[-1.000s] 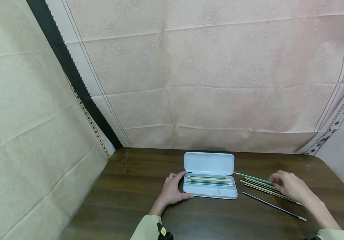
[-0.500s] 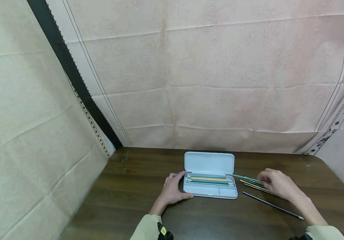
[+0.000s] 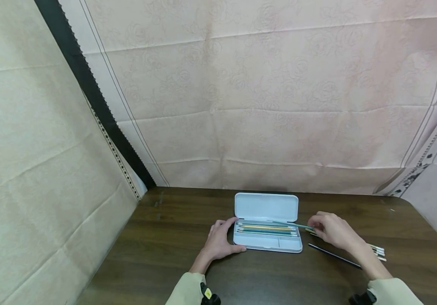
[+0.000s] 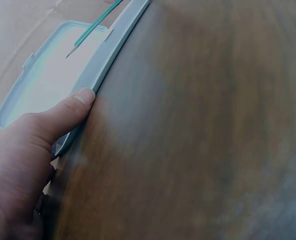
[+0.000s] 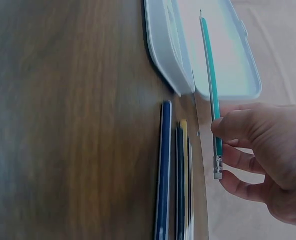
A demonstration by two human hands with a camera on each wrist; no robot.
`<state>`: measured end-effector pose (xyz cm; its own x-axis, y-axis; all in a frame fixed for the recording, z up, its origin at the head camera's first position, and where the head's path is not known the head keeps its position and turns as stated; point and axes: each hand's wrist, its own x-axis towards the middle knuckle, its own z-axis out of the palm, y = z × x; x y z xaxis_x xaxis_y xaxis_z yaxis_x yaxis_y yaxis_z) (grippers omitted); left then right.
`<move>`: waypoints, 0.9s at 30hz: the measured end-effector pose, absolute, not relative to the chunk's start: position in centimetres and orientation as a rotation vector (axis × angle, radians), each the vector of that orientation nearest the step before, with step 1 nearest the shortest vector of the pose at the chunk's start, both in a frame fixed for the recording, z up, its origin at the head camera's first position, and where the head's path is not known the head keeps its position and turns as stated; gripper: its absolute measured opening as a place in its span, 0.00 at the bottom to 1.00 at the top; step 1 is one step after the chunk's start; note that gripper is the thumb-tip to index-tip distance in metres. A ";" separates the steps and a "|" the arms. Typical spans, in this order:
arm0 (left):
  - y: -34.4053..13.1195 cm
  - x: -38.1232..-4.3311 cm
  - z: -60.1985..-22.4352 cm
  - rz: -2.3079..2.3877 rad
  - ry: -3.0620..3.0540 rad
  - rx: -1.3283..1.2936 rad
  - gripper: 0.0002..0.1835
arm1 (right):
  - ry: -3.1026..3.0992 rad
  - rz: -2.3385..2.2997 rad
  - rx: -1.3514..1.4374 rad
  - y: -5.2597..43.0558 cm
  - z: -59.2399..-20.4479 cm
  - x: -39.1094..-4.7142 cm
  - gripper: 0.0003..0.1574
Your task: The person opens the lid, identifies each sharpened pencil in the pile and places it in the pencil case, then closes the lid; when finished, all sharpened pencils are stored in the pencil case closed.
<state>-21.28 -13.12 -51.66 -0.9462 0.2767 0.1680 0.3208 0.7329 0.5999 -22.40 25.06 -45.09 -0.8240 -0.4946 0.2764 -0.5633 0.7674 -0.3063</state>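
Observation:
A light blue pencil case (image 3: 266, 206) lies with its lid raised, and several pencils (image 3: 266, 229) rest in its back compartment. My left hand (image 3: 218, 242) grips the case's left end, thumb at the front edge; the left wrist view shows the thumb (image 4: 70, 112) on the case wall. With my right hand (image 3: 334, 231) I pinch a green pencil (image 5: 211, 70) near its eraser end. Its sharpened tip points left, above the case, in front of the lid. In the head view, the hand hides part of the loose pencils beneath it.
Right of the case lies a dark blue pencil (image 3: 330, 253) on the brown wooden table (image 3: 165, 254). Beside it several more pencils (image 3: 378, 252) lie partly under my right forearm. Pale patterned cloth (image 3: 264, 106) hangs behind the table and along its sides.
My right hand has moved left with the green pencil, bringing its tip from beside the case to over it. My left hand and the case stay put.

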 end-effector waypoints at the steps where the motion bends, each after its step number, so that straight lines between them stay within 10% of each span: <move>1: -13.1 -21.3 -51.6 -1.009 -2.862 -0.494 0.50 | -2.782 0.573 0.847 24.8 -45.1 -22.5 0.14; 27: -13.1 -21.2 -51.4 -1.017 -2.855 -0.506 0.49 | -2.785 0.570 0.971 19.4 -45.2 -23.4 0.11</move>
<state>-21.22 -13.09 -51.44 -0.9434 0.2828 0.1730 0.3285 0.7271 0.6028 -23.35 19.41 -45.17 -0.7826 -0.5702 0.2497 -0.6225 0.7204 -0.3059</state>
